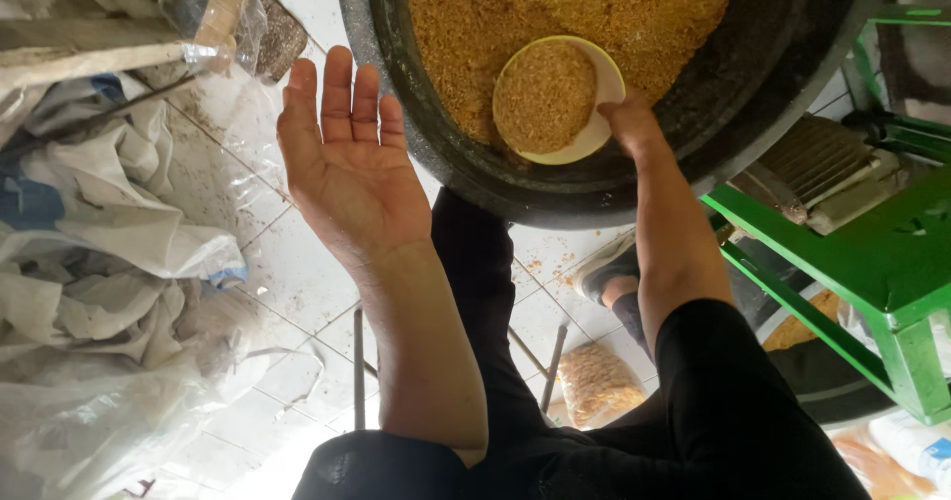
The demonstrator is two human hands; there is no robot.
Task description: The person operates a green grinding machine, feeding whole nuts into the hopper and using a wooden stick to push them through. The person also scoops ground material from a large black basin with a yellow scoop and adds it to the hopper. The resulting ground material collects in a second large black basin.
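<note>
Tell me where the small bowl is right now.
In the head view, upper centre: the small bowl, full of brown crumbs, sits inside the big dark basin, held at its rim by the right hand.

white sacks [89, 292] left | green frame [872, 262] right | white tiled floor [287, 272]

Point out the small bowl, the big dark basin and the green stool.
small bowl [594, 133]: head view, bare pale inner rim beside the crumbs.
big dark basin [555, 188]: head view, near rim.
green stool [882, 262]: head view, flat seat top.
</note>
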